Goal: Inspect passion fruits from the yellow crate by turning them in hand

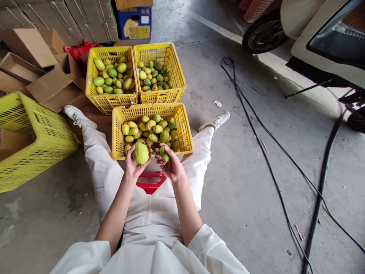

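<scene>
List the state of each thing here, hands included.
Left hand: closed around large fruit
Right hand: closed around small fruit
Large fruit: held
Small fruit: held, partly covered
Near crate: partly filled
Back-left crate: partly filled
Back-right crate: partly filled
Side crate: cardboard inside
Cartons: open, piled
Cables: loose on floor
Scooter: standing

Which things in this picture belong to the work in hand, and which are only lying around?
Seemingly in use:
larger fruit in left hand
smaller fruit in right hand
front crate
probably both rear crates

Seemingly just around:
cardboard boxes
black cables
white vehicle
</scene>
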Tool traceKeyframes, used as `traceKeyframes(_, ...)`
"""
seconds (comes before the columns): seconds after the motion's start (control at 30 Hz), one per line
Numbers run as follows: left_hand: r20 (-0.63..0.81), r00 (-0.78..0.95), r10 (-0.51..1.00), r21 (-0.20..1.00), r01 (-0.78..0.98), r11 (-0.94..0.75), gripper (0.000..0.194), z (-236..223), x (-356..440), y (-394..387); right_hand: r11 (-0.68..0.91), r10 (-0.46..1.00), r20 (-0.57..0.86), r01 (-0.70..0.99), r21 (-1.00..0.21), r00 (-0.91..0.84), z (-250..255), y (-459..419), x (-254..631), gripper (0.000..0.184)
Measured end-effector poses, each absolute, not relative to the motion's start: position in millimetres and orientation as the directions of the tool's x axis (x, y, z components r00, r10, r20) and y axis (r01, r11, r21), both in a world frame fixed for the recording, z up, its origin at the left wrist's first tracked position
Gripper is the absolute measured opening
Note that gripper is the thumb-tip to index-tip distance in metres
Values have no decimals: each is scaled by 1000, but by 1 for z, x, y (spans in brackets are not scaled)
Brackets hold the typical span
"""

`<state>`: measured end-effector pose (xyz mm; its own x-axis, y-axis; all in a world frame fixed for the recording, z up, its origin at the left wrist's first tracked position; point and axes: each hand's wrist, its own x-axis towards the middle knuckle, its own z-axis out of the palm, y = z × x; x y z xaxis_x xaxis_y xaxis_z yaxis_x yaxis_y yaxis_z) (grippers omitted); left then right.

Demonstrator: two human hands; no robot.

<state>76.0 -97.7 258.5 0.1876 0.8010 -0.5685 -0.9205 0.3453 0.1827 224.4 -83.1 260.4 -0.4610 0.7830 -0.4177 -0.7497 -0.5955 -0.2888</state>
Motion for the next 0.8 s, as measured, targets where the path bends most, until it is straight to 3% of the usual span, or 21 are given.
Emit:
traceKeyframes(0.1,-595,169,786,219,-906,361,33,262,73,-98,-545,819,-400,-775,-320,-411,266,-82,228,22)
traceKeyframes(0.3,-464,53,884,349,-907,237,41,283,71,-98,-420,904,-266,-813,-402,-336,286,-82,242,40)
traceKeyframes(0.43,-495,153,855,344,-870,354,37,276,80,-99,-447,884,-278,-853,-271,-375,278,-83,239,40)
traceKeyframes(0.57,-532,200,822,278,-876,393,30,260,89,-99,-531,808,-412,-823,-202,-421,261,-83,231,22)
traceKeyframes(0.67,-596,180,783,275,-870,409,26,260,88,-98,-531,806,-439,-813,-239,-397,258,-82,231,18)
traceKeyframes(0.8,-541,155,826,315,-874,370,39,275,77,-95,-457,878,-326,-817,-351,-351,273,-81,241,33)
